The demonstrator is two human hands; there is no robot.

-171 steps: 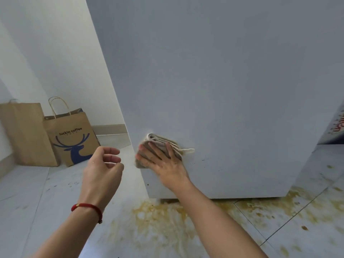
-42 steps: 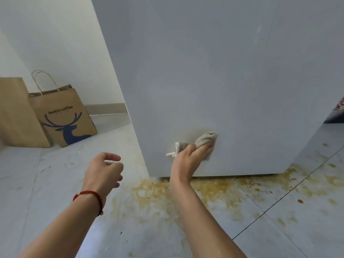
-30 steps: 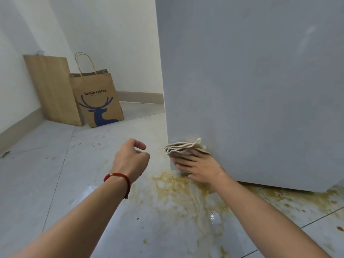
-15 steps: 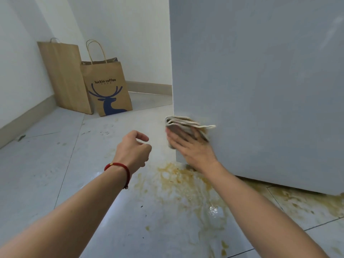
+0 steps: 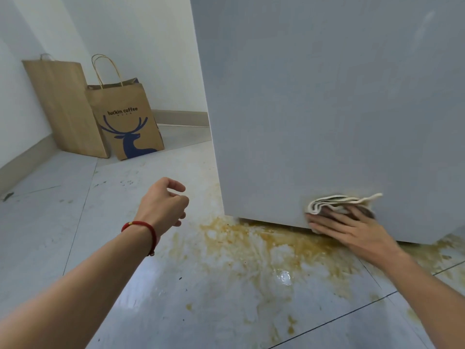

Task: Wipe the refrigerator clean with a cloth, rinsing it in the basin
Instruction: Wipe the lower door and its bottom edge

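The grey side panel of the refrigerator (image 5: 327,102) fills the upper right of the view. Low on that panel, near its bottom edge, my right hand (image 5: 352,229) presses a folded beige cloth (image 5: 339,201) flat against the surface with straight, spread fingers. A faint yellowish smear shows on the panel just above the cloth. My left hand (image 5: 163,205), with a red cord on its wrist, hangs in the air over the floor to the left of the refrigerator, fingers loosely curled and holding nothing. No basin is in view.
Yellow-brown stains (image 5: 264,250) spread over the tiled floor along the refrigerator's base. Two brown paper bags lean in the far left corner, a plain one (image 5: 63,104) and one with a blue deer print (image 5: 125,124). White walls close off the left side.
My right hand has slid the cloth to the right and down along the panel, from the refrigerator's left corner to near its bottom edge. My left hand has stayed hovering.
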